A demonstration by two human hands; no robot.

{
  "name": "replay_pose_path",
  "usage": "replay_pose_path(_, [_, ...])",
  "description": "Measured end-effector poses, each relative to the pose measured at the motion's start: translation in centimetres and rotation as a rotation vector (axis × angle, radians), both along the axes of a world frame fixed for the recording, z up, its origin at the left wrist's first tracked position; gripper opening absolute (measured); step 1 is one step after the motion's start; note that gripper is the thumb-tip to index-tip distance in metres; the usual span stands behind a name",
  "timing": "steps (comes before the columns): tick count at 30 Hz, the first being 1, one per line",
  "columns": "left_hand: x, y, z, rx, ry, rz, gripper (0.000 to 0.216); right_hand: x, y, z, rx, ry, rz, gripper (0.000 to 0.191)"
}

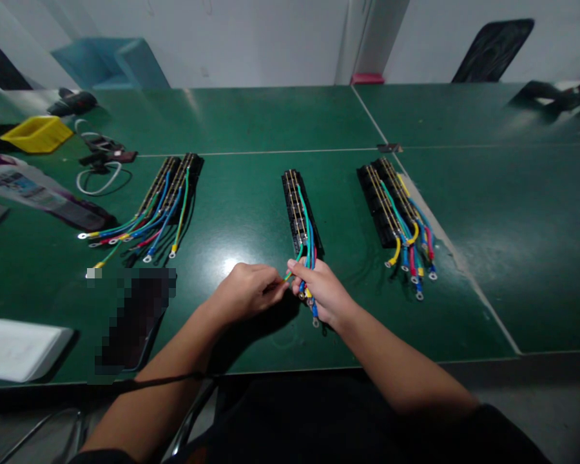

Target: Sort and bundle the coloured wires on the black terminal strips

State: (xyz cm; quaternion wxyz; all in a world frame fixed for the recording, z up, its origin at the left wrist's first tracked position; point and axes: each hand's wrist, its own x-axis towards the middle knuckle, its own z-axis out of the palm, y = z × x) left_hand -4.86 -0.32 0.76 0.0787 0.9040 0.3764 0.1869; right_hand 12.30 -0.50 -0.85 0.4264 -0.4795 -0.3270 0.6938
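Observation:
A black terminal strip [294,206] with brass-coloured rails lies in the middle of the green table, its near end toward me. Green, blue and red wires [309,235] run from it into my right hand [325,290], whose fingers are closed around the bundle. Ring lugs [316,320] poke out below that hand. Just to the left, my left hand [256,288] pinches the end of a green wire [294,265] that bends away from the bundle. Its fingertips hide that wire's tip.
Wired terminal strips lie in a pair at left [167,183] and another pair at right [384,200]. Nearer the left edge are a pixelated dark phone-like object [135,322], a white box [22,348], a lying bottle [38,193], a yellow bin [37,134] and a cable [99,177].

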Motion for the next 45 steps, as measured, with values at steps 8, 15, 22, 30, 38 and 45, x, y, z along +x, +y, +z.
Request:
replay_pose_path(8, [0.1, -0.1, 0.4, -0.061, -0.02, -0.018, 0.024, -0.1, 0.0, -0.2, -0.008, 0.001, -0.009, 0.025])
replay_pose_path(15, [-0.2, -0.1, 0.7, -0.109, -0.035, -0.053, 0.017, -0.2, 0.0, -0.3, 0.021, 0.003, -0.023, 0.025])
replay_pose_path(22, [0.3, -0.2, 1.1, -0.186, -0.048, -0.038, 0.024, -0.1, 0.0, -0.4, 0.019, 0.003, -0.026, 0.026])
replay_pose_path(30, [0.1, 0.1, 1.3, -0.143, -0.058, 0.015, 0.014, -0.2, 0.1, -0.5, -0.017, 0.071, -0.048, 0.026])
replay_pose_path(38, [0.3, -0.3, 1.5, -0.189, -0.102, -0.01, 0.019, -0.1, 0.1, -0.3, -0.01, 0.052, -0.038, 0.026])
replay_pose_path(45, [0.4, -0.1, 1.4, -0.193, -0.108, 0.004, 0.016, -0.1, 0.1, -0.3, -0.003, 0.04, -0.011, 0.024])
